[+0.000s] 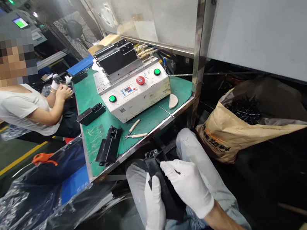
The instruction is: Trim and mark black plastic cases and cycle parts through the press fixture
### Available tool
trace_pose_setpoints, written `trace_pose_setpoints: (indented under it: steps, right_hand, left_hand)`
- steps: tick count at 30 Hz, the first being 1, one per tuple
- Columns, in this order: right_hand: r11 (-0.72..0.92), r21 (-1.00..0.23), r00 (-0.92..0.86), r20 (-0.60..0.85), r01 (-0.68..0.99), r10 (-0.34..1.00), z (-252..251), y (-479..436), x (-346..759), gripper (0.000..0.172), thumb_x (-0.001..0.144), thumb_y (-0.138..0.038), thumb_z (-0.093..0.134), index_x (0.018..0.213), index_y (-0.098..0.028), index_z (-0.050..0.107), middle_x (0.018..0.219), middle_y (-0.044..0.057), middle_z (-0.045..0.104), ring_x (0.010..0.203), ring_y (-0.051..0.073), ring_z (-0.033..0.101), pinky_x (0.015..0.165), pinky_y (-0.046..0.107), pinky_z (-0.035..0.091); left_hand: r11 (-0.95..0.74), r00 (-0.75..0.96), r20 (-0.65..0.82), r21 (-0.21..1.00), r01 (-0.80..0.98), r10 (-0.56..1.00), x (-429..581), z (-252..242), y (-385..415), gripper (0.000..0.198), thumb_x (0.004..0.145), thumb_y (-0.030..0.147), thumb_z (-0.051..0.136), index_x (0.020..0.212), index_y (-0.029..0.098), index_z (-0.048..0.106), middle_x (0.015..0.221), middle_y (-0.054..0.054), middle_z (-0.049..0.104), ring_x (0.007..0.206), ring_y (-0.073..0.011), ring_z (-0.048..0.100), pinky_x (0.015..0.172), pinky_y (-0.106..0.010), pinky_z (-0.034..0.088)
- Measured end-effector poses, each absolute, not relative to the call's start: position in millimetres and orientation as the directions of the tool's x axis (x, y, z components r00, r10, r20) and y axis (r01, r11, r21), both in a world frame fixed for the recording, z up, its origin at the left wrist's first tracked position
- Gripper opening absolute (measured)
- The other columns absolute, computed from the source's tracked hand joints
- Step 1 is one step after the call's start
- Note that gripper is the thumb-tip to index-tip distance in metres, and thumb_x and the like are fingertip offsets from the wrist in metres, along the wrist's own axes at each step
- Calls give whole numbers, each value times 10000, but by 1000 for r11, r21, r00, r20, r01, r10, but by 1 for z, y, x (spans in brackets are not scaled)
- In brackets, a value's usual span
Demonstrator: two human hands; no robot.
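Observation:
A long black plastic housing (167, 195) rests between my knees over my lap. My left hand (154, 205), in a white glove, grips its left side with the thumb lying along the top. My right hand (189, 183), gloved too, is closed with its fingertips against the housing's upper right edge. A small dark spot shows among the right fingers; what they pinch is hidden. Ahead on the green-topped table (94, 134) lie another black housing (109, 146), a pair of cutting pliers (137, 130) with pale handles and a thin metal rod (166, 111).
A white control box (141, 93) with buttons carries black parts in a fixture. An open paper sack (218, 131) of black scraps stands right. Clear plastic sheeting (40, 212) covers a bin at left, with an orange-handled tool (43, 159). A co-worker (34, 107) sits beyond.

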State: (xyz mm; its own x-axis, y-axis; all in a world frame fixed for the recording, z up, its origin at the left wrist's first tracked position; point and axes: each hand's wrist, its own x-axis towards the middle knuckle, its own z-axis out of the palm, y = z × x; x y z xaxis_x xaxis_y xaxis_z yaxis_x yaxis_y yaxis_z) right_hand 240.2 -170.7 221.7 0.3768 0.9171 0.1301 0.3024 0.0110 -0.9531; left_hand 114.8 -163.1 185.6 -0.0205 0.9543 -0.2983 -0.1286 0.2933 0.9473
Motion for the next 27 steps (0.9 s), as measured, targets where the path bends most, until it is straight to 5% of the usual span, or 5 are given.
trace_pose_setpoints:
  steps: [8,14,17,23,27]
  right_hand:
    - [-84,-989,404,-27,124,915,211,-172,244,476,1039,-471,525,719,-182,726,680,40,707,671,176,649,653,262,513]
    - [-121,-992,384,-104,21,917,211,-175,243,534,1035,-550,501,710,-172,692,719,44,723,677,165,604,632,264,467]
    - [-121,-993,392,-115,-9,913,211,-175,243,549,1029,-577,505,715,-167,694,727,47,722,701,169,609,640,262,458]
    - [-192,-981,386,-181,-10,905,195,-176,239,646,1009,-680,469,646,-167,618,647,20,633,652,140,515,589,260,390]
    - [-214,-976,391,-214,-43,895,183,-179,237,639,998,-704,469,674,-177,631,591,-7,543,588,130,459,523,260,342]
  left_hand:
    - [202,-30,-200,973,114,979,111,182,-163,537,916,484,692,1390,243,611,1463,-94,642,1414,-275,540,1260,-336,336]
    - [213,-116,-196,963,166,974,105,168,-164,441,808,428,802,1185,229,685,1214,-107,739,1347,-346,579,1289,-436,282]
    - [169,-109,-150,966,196,983,101,159,-165,459,758,482,830,1115,231,689,1103,-100,751,1388,-359,544,1298,-440,255]
    - [-72,-76,112,912,403,991,79,120,-158,758,677,779,729,1120,166,683,1083,-180,750,1238,-437,636,1156,-589,445]
    - [-93,12,96,915,393,995,68,110,-155,808,766,782,659,1254,138,665,1244,-228,735,1273,-425,639,1191,-582,428]
